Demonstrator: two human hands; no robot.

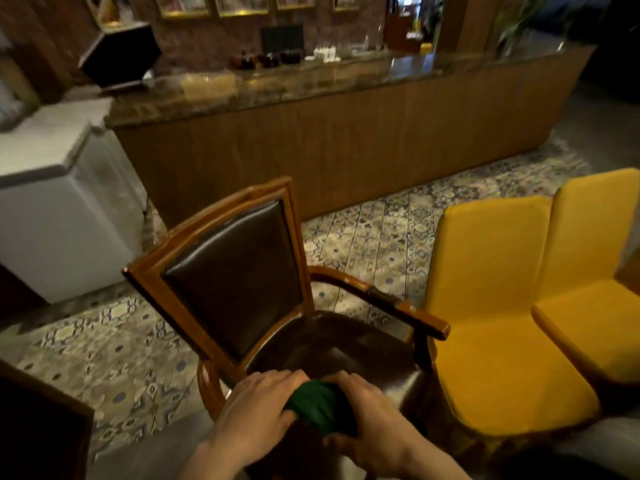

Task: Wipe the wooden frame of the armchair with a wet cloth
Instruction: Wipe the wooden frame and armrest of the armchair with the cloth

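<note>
The armchair stands in the middle of the head view, its brown wooden frame [194, 230] around a dark leather back and seat [332, 348]. One wooden armrest [391, 299] curves out on the right. A bunched green cloth [320, 405] sits low in front of the seat, over its near edge. My left hand [252, 414] grips the cloth from the left and my right hand [372, 427] grips it from the right. Both hands cover much of the cloth; the chair's near armrest is mostly hidden beneath them.
Two yellow padded chairs [502, 306] stand close on the armchair's right. A long wood-panelled counter [346, 150] with a stone top runs behind. A white chest cabinet [52, 202] stands at the left. A dark piece of furniture [38, 431] is at the lower left. The floor is patterned tile.
</note>
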